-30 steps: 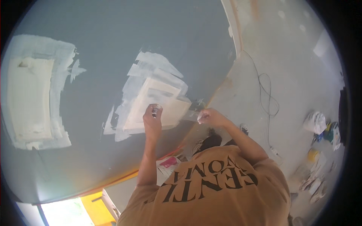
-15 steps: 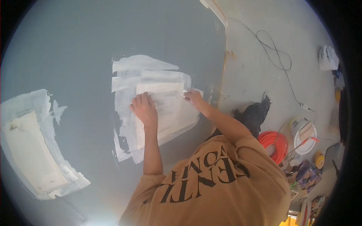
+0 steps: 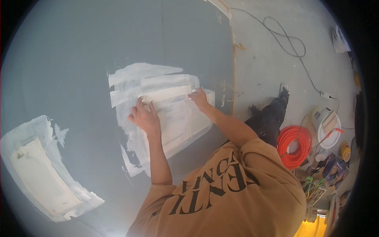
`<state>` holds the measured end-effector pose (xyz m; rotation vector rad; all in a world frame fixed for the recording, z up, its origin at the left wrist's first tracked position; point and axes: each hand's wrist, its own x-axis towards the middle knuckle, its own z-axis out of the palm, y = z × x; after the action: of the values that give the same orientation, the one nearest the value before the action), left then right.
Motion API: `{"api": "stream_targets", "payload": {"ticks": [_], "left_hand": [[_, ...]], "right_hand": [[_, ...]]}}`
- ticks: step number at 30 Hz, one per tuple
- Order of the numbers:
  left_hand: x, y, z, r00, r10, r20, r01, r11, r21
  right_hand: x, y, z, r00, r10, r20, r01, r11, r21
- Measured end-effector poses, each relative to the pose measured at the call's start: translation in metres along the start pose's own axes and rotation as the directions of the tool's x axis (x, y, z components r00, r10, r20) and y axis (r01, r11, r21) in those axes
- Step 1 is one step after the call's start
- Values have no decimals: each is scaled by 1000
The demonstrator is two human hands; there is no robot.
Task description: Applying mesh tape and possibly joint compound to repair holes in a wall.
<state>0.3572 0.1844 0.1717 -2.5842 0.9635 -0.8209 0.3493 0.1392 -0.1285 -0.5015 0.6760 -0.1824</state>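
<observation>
A white filler patch (image 3: 177,122) covers part of the grey wall panel before me, with pale strips along its edges. A long white strip of joint tape (image 3: 167,93) stretches across the upper part of this patch, between my hands. My left hand (image 3: 146,117) has its fingertips at the tape's left end, with the thumb a little apart. At the right end, my right hand (image 3: 198,98) pinches the tape with bent fingers. White smears show on the right fingertips.
Another filled patch (image 3: 47,177) lies to the left on the panel. Right of me on the floor are a coiled orange hose (image 3: 293,148), a white bucket (image 3: 328,128), a looped dark cable (image 3: 294,39) and a pile of tools and packages (image 3: 333,172).
The view has shifted slightly. My left hand has moved a little left and its fingers have spread from lying side by side; the tape now shows more plainly between my hands.
</observation>
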Motion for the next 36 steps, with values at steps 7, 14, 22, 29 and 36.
{"api": "stream_targets", "payload": {"ticks": [7, 14, 22, 29, 36], "left_hand": [[-3, -10, 5, 1000, -8, -27, 10, 997, 81], [-6, -18, 8, 999, 4, -31, -2, 997, 79], [-7, -16, 11, 999, 29, -43, -26, 997, 77], [-9, -18, 13, 999, 23, -35, -21, 997, 81], [-7, -17, 14, 998, 46, -48, -41, 993, 113]], "right_hand": [[3, 0, 2, 1000, -26, 9, 27, 998, -55], [-1, -1, 7, 999, -22, 43, 22, 1000, -5], [7, 4, 3, 997, -13, 74, 9, 999, 52], [14, 10, 4, 999, -37, 16, 39, 994, -102], [24, 23, 4, 972, -233, -42, 208, 922, -326]]}}
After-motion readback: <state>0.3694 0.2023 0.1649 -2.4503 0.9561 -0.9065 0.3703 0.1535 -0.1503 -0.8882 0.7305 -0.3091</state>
